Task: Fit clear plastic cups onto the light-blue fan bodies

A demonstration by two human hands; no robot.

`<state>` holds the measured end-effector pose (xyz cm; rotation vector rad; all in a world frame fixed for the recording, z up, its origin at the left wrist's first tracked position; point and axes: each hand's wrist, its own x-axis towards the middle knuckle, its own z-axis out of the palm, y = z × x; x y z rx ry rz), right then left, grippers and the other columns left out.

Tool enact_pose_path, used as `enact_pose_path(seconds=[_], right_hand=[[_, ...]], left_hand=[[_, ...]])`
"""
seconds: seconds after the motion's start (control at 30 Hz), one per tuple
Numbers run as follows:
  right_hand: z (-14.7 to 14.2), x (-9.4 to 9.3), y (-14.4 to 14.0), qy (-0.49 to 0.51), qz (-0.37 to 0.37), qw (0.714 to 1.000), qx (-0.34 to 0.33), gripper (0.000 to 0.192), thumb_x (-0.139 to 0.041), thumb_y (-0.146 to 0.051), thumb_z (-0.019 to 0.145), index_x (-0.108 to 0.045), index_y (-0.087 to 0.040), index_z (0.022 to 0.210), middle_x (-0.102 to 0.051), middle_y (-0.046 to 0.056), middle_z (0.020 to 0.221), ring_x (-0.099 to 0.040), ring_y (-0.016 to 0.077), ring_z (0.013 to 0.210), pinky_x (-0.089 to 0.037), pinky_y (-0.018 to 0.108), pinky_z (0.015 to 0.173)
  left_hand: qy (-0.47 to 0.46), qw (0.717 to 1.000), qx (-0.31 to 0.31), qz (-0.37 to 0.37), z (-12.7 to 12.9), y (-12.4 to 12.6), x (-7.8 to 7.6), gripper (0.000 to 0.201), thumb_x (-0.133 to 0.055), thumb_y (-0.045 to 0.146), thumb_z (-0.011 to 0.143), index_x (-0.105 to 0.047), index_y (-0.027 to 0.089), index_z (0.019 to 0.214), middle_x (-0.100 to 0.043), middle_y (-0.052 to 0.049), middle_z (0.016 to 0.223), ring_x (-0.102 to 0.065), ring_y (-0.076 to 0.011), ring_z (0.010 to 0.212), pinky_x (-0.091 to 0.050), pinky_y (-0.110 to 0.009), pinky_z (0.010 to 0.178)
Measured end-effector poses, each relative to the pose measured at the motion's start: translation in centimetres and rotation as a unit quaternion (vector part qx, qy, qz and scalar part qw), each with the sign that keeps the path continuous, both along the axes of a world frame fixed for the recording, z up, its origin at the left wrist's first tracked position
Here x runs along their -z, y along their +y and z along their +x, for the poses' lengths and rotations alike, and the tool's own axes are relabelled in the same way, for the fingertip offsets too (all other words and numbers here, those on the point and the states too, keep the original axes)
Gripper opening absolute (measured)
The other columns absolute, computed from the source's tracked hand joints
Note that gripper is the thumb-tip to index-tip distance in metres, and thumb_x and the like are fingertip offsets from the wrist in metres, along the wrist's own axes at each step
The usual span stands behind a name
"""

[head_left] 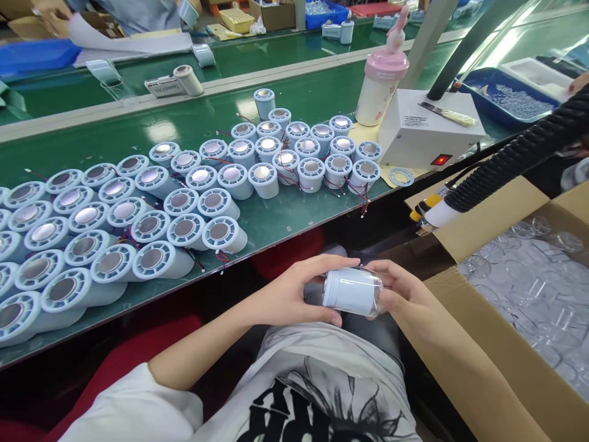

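Note:
Both my hands hold one pale blue cylinder [350, 291] sideways over my lap, below the table edge. My left hand [294, 288] wraps its left end. My right hand [399, 287] grips the right end, where a clear plastic cap [376, 294] sits on the cylinder. Many alike pale blue cylinders [184, 228] with round metal-faced ends lie and stand in rows on the green table [285, 215], some with thin red and black wires.
An open cardboard box [483, 356] of clear plastic caps stands at my right. A white box with a red lit switch [440, 159], a pink bottle [381, 86] and a black ribbed hose [515, 159] are at the right. Another person [138, 12] works across the far belt.

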<state>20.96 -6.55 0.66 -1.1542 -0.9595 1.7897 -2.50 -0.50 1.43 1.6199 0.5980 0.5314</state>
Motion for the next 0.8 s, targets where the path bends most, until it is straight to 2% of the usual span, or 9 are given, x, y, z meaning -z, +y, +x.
enact_pose_path(seconds=[0.13,0.33,0.53,0.67,0.73,0.8], right_hand=[[-0.2,0.5,0.0,0.011,-0.039,0.999,0.015,0.045,-0.078,-0.052,0.079,-0.058,-0.021,0.106,-0.068,0.001,0.084,-0.067,0.0144,0.071,-0.06,0.024,0.058],[-0.7,0.5,-0.2,0.019,-0.087,0.996,0.006,0.054,-0.068,-0.068,0.08,-0.055,-0.018,0.096,-0.068,0.0,0.067,-0.067,0.0146,0.052,-0.054,0.02,0.045],[-1.6,0.3,0.1,0.038,-0.145,0.989,0.009,0.061,-0.063,-0.079,0.074,-0.053,-0.019,0.082,-0.064,0.0,0.056,-0.063,0.0144,0.042,-0.047,0.018,0.035],[-1.7,0.1,0.2,0.043,-0.19,0.98,-0.047,0.063,-0.055,-0.081,0.077,-0.056,-0.018,0.077,-0.065,0.004,0.054,-0.059,0.012,0.038,-0.043,0.016,0.033],[-1.6,0.3,0.1,0.044,-0.2,0.975,-0.081,0.067,-0.046,-0.083,0.08,-0.057,-0.018,0.071,-0.065,0.005,0.055,-0.056,0.0102,0.036,-0.04,0.015,0.032],[-1.4,0.8,-0.1,0.034,-0.177,0.979,-0.093,0.075,-0.034,-0.087,0.082,-0.059,-0.017,0.075,-0.063,0.005,0.054,-0.055,0.0108,0.036,-0.037,0.016,0.03]], left_hand=[[0.0,1.0,0.005,0.007,-0.1,0.1,0.0,0.076,-0.085,0.029,0.072,-0.053,0.026,0.141,-0.056,-0.012,0.142,-0.055,-0.0292,0.13,-0.049,-0.039,0.104],[-0.011,0.999,0.021,0.025,-0.1,0.3,-0.2,0.075,-0.084,0.025,0.073,-0.054,0.026,0.141,-0.056,-0.011,0.143,-0.053,-0.0277,0.132,-0.048,-0.038,0.106],[-0.046,0.998,0.02,0.046,0.0,0.4,0.4,0.074,-0.086,0.025,0.07,-0.057,0.028,0.138,-0.053,-0.011,0.148,-0.048,-0.0311,0.138,-0.039,-0.046,0.114],[-0.051,0.997,0.016,0.059,0.2,0.3,0.6,0.071,-0.086,0.024,0.07,-0.059,0.029,0.136,-0.053,-0.011,0.148,-0.049,-0.031,0.137,-0.038,-0.047,0.116],[-0.044,0.998,0.004,0.045,0.2,0.0,0.3,0.066,-0.084,0.025,0.072,-0.06,0.027,0.134,-0.055,-0.012,0.144,-0.052,-0.0308,0.134,-0.043,-0.045,0.111],[-0.035,0.999,-0.007,0.018,0.3,-0.4,0.0,0.063,-0.083,0.026,0.074,-0.06,0.025,0.133,-0.057,-0.013,0.14,-0.056,-0.0294,0.128,-0.05,-0.041,0.104]])
